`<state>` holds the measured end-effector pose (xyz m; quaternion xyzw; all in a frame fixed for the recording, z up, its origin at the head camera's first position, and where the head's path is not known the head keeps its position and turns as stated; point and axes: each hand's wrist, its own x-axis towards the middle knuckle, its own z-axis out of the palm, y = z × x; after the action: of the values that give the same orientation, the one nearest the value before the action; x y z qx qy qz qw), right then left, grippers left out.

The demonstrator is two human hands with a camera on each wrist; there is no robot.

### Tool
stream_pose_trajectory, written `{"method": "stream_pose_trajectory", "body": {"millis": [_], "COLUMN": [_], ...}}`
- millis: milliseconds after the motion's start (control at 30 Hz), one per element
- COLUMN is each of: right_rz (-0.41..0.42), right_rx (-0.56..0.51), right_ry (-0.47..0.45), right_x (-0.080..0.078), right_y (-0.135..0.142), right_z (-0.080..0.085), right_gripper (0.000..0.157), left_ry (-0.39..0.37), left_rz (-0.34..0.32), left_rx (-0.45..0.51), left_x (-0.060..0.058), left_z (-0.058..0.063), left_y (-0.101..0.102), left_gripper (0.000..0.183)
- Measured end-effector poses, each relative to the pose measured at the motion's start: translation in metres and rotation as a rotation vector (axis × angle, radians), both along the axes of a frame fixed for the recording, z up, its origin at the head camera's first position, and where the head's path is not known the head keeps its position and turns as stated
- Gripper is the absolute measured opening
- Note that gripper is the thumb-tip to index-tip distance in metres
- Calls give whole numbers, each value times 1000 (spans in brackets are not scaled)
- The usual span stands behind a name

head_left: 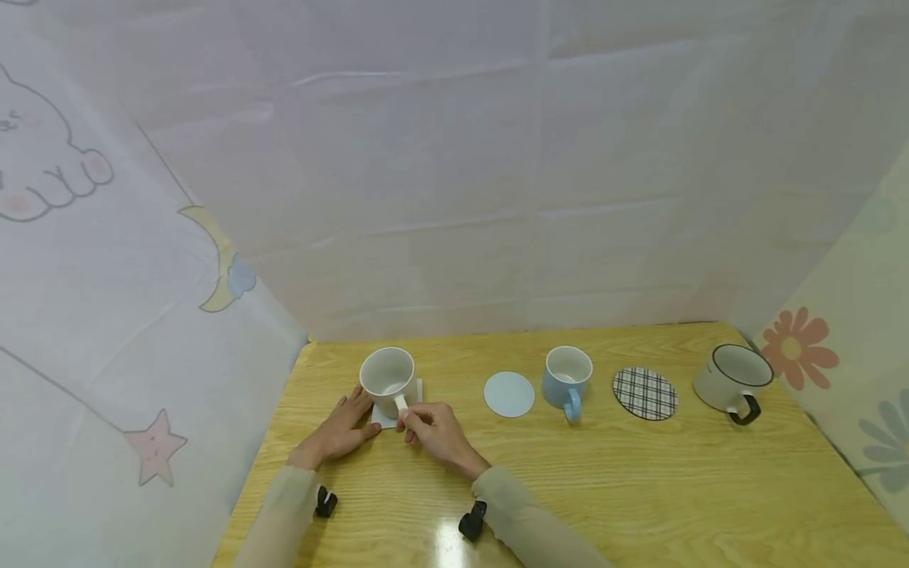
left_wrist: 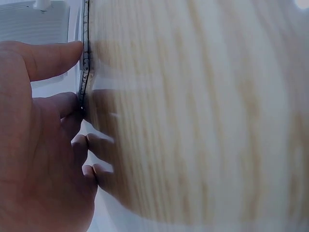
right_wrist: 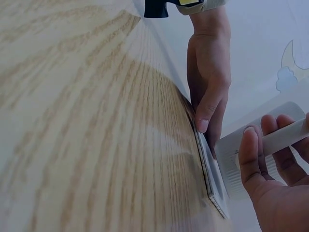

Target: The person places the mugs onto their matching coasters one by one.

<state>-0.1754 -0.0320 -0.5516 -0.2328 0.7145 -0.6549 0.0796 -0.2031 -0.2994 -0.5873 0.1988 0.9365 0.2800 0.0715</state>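
Observation:
A white mug (head_left: 387, 369) stands over a pale square coaster (head_left: 381, 418) at the table's left, covering most of it. My right hand (head_left: 442, 434) pinches the mug's handle (head_left: 401, 403) between thumb and fingers, as the right wrist view also shows. My left hand (head_left: 344, 430) lies palm down at the coaster's left side, fingers stretched toward the back. In the left wrist view, the thumb of this hand (left_wrist: 46, 140) is at the coaster's dark-lined edge (left_wrist: 87, 60). The ribbed lower part of the mug (right_wrist: 229, 154) shows close over the coaster in the right wrist view.
Right of the hands lie a round light-blue coaster (head_left: 509, 394), a blue mug (head_left: 557, 390), a round checked coaster (head_left: 645, 394) and a white mug with dark rim and handle (head_left: 717, 386). The wooden table (head_left: 604, 489) meets printed cloth walls at its back and sides.

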Motion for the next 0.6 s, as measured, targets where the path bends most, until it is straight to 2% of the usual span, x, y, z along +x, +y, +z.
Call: {"method": "stream_pose_trajectory", "body": {"millis": [267, 600], "right_rz": [17, 35], "right_rx": [11, -6], "right_ry": [-2, -1], "right_x": [-3, -6], "right_y": [-1, -5], "right_z": [0, -3], "right_gripper": [40, 41], "left_ry": [22, -25], "left_rz": [-28, -4], "left_rx": [41, -6], "left_x": [5, -1], "left_z": [8, -1], "left_y": [1, -1], "left_gripper": [76, 77]}}
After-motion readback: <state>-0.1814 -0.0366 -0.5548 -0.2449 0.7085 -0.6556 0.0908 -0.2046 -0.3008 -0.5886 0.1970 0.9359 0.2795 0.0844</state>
